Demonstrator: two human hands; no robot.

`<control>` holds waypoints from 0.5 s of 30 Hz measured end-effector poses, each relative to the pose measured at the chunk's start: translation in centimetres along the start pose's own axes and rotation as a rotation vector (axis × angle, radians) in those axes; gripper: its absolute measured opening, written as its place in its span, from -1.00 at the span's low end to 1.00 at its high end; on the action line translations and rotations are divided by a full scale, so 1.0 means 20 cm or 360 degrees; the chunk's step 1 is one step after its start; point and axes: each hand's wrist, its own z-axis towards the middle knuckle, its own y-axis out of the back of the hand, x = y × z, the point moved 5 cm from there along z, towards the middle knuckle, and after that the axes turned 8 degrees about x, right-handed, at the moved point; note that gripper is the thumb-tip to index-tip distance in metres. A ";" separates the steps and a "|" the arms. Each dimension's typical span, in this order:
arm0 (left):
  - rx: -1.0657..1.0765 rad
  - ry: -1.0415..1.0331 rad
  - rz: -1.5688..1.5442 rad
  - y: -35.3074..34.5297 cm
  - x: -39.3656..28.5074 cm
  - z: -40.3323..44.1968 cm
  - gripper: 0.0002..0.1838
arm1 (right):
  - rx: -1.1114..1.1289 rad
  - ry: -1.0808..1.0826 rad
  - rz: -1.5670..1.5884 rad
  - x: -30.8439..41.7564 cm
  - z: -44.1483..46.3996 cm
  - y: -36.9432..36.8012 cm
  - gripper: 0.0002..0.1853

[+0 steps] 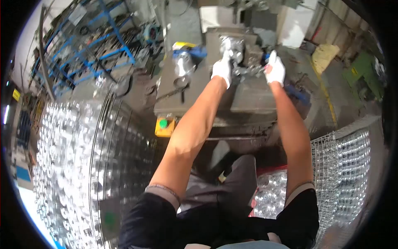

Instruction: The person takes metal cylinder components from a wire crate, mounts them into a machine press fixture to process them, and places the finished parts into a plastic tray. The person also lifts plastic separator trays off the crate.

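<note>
My left hand (222, 71), in a white glove, is at the machine table (253, 93). One finger points up against the near edge of a shiny rounded metal part (234, 45); its other fingers are hidden, so its grip is unclear. My right hand (275, 71), also gloved in white, is right of a brownish block (253, 55). Its fingers stretch upward, apart from that block. Small shiny metal pieces (248, 74) lie between the hands. Farther left stand a shiny metal cup (184, 65) and a dark long-handled tool (180, 84).
A yellow box with a green button (164, 126) is on the table's front left. Wire cages of shiny metal parts stand left (74, 166) and right (352, 166). A red-edged container of shiny parts (271, 193) is beside my leg. A blue rack (108, 25) stands behind.
</note>
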 end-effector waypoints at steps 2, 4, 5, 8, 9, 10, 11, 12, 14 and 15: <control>-0.0041 -0.0573 0.0721 0.12 0.00 -0.06 -0.35 | 0.0210 -0.0113 0.0277 0.15 -0.12 0.13 -0.70; 0.0110 -0.0779 0.1149 0.23 -0.06 -0.41 -0.47 | 0.0279 0.0304 0.0025 0.32 -0.36 0.34 -0.66; -0.0089 -0.0983 0.1482 0.32 -0.09 -0.61 -0.51 | 0.0038 0.0766 -0.0432 0.40 -0.53 0.46 -0.57; -0.0178 -0.1051 0.2030 0.69 -0.04 -0.97 -0.41 | 0.0421 0.0096 -0.0483 0.05 -0.91 0.57 -0.61; -0.0293 -0.1012 0.2356 0.81 0.01 -1.02 -0.34 | 0.0469 0.0055 -0.0673 -0.09 -1.01 0.57 -0.60; -0.0413 -0.0941 0.2679 0.89 0.07 -1.07 -0.27 | 0.0477 0.0041 -0.0680 -0.13 -1.06 0.59 -0.60; -0.0403 -0.0944 0.2680 0.92 0.12 -1.11 -0.27 | 0.0523 -0.0005 -0.0819 -0.15 -1.09 0.59 -0.58; -0.0379 -0.0797 0.2776 0.96 0.16 -1.12 -0.21 | 0.0561 -0.0042 -0.0951 -0.17 -1.10 0.59 -0.55; -0.0328 -0.0617 0.2842 1.01 0.22 -1.13 -0.10 | 0.0629 -0.0063 -0.1024 -0.20 -1.10 0.58 -0.51; -0.0323 -0.0611 0.2861 1.01 0.23 -1.13 -0.10 | 0.0608 -0.0109 -0.1136 -0.21 -1.10 0.57 -0.50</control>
